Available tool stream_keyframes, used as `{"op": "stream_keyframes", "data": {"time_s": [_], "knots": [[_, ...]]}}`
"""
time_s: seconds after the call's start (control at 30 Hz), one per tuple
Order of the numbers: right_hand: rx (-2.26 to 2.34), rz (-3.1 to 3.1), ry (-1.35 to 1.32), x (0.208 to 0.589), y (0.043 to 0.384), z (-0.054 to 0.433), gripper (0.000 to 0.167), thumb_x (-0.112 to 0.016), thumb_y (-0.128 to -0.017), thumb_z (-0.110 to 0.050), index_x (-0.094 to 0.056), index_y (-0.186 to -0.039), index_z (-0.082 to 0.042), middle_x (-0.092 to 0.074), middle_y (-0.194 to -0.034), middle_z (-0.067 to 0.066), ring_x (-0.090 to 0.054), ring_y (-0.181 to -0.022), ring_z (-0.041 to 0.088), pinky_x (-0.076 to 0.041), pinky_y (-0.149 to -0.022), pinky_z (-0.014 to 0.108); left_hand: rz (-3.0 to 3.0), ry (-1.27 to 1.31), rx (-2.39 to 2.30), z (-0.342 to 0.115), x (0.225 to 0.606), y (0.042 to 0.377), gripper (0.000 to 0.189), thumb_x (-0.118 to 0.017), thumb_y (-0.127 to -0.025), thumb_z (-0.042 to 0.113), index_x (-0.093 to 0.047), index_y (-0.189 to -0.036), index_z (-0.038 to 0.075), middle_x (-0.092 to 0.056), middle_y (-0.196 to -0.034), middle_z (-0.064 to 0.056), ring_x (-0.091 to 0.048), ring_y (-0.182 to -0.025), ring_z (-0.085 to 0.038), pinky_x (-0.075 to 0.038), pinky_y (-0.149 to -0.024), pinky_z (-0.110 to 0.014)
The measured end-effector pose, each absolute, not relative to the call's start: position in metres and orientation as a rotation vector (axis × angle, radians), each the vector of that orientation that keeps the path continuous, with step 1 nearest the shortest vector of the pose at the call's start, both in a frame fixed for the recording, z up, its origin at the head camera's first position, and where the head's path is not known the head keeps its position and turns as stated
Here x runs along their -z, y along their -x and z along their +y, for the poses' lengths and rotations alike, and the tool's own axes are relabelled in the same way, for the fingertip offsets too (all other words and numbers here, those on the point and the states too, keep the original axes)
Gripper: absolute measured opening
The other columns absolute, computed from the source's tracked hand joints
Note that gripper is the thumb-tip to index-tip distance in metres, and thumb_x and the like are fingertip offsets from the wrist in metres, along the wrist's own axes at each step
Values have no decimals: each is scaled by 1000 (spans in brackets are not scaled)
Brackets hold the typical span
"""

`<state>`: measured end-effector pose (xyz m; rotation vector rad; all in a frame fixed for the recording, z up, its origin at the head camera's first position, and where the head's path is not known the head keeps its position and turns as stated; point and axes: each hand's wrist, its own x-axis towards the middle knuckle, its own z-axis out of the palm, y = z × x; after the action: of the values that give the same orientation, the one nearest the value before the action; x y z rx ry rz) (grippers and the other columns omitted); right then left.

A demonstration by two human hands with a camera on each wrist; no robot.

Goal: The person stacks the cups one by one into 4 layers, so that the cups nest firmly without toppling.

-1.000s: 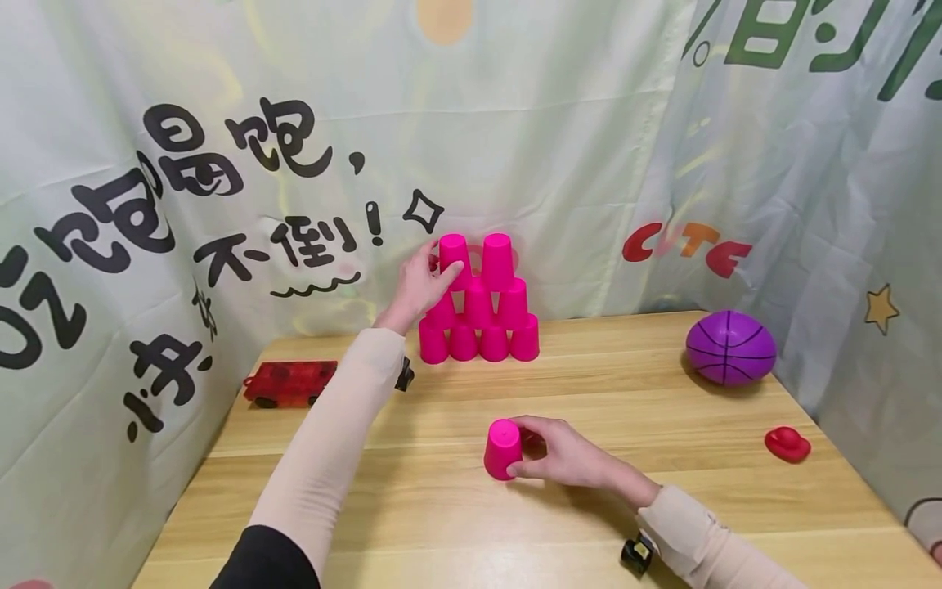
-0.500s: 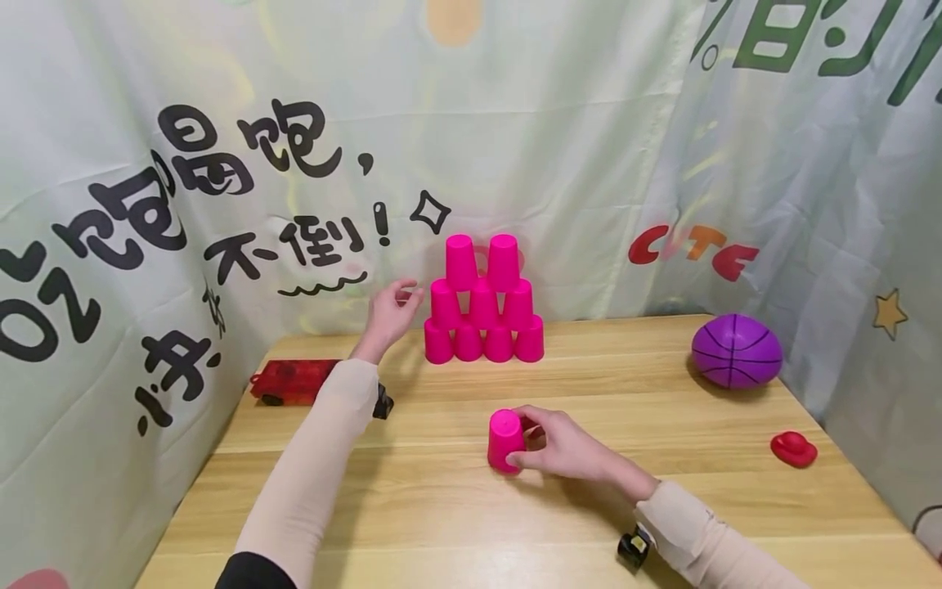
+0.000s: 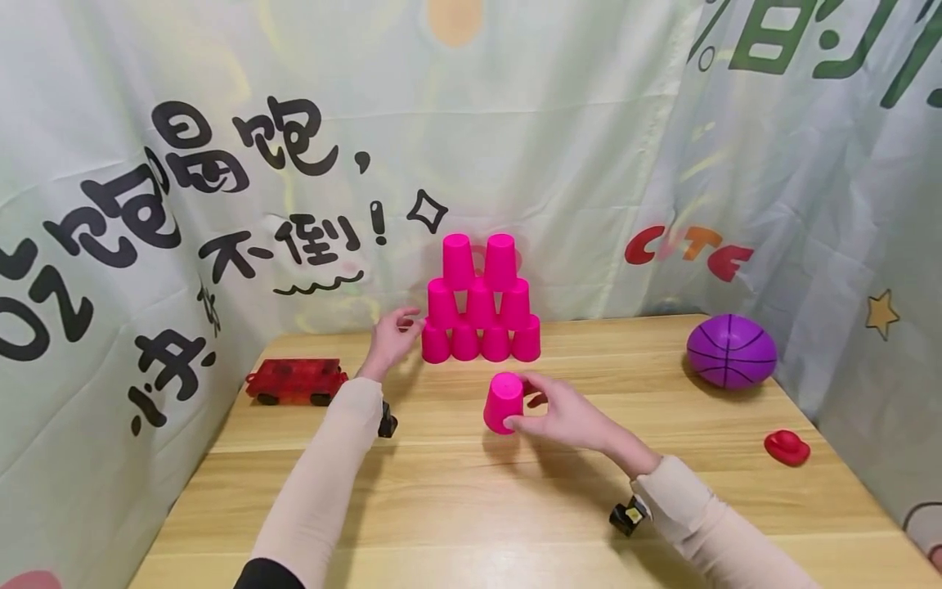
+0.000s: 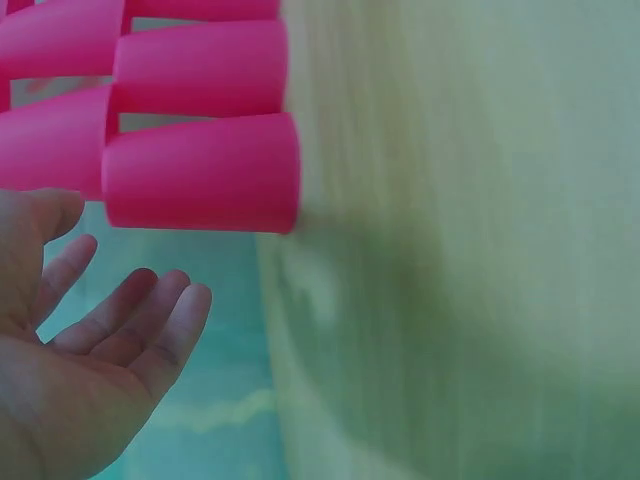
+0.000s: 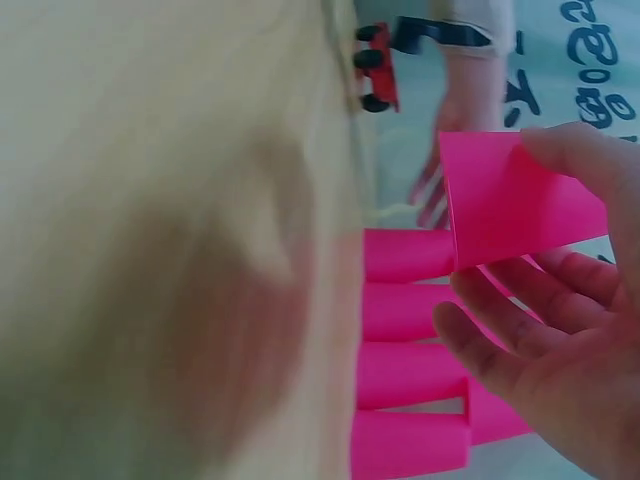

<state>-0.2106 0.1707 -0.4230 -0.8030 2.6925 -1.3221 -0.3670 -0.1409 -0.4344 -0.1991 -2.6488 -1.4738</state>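
Observation:
A pyramid of upside-down pink cups (image 3: pixel 480 304) stands at the back of the table: several in the bottom row, three above, two on top. My left hand (image 3: pixel 390 337) is beside its left side, fingers loosely bent and holding nothing. In the left wrist view that hand (image 4: pixel 90 375) is near a bottom-row cup (image 4: pixel 205 175); whether the thumb touches the stack I cannot tell. My right hand (image 3: pixel 565 415) pinches one more pink cup (image 3: pixel 503 403), mouth down, in front of the pyramid. The right wrist view shows this cup (image 5: pixel 510 190) between thumb and fingers, above the tabletop.
A red toy car (image 3: pixel 298 381) is at the left of the wooden table (image 3: pixel 456 507). On the right are a purple ball (image 3: pixel 731 352) and a small red hat-shaped piece (image 3: pixel 787 447). A printed cloth (image 3: pixel 574 164) hangs behind the pyramid.
My left hand has let go of the top left cup and moved down beside the stack. My right hand has lifted its cup and carried it toward the pyramid.

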Motion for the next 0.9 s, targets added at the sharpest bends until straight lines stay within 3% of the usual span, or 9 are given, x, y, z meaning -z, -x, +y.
{"op": "stream_keyframes", "data": {"time_s": [0.5, 0.67, 0.9], "knots": [[1471, 2843, 735, 360, 241, 174, 61, -86, -88, -23, -60, -142, -9, -73, -123, 9, -71, -105, 27, -60, -98, 54, -2610, 240, 1505, -140, 452, 368, 42, -67, -104, 27, -67, -140, 6, -70, -134, -24, -70, -122, -42, -58, -103, -51], [1548, 2854, 680, 332, 260, 170, 61, -85, -89, -26, -60, -142, -9, -71, -124, 11, -69, -109, 31, -59, -99, 53, -2619, 201, 1504, -140, 453, 368, 41, -69, -103, 29, -69, -139, 10, -74, -127, -22, -72, -118, -39, -61, -95, -48], [1606, 2943, 669, 296, 288, 159, 57, -81, -92, -29, -61, -142, -12, -72, -125, 11, -68, -112, 27, -57, -101, 48, -2623, 160, 1544, -139, 455, 369, 40, -69, -102, 32, -68, -138, 12, -75, -124, -21, -73, -111, -36, -61, -78, -33]]}}
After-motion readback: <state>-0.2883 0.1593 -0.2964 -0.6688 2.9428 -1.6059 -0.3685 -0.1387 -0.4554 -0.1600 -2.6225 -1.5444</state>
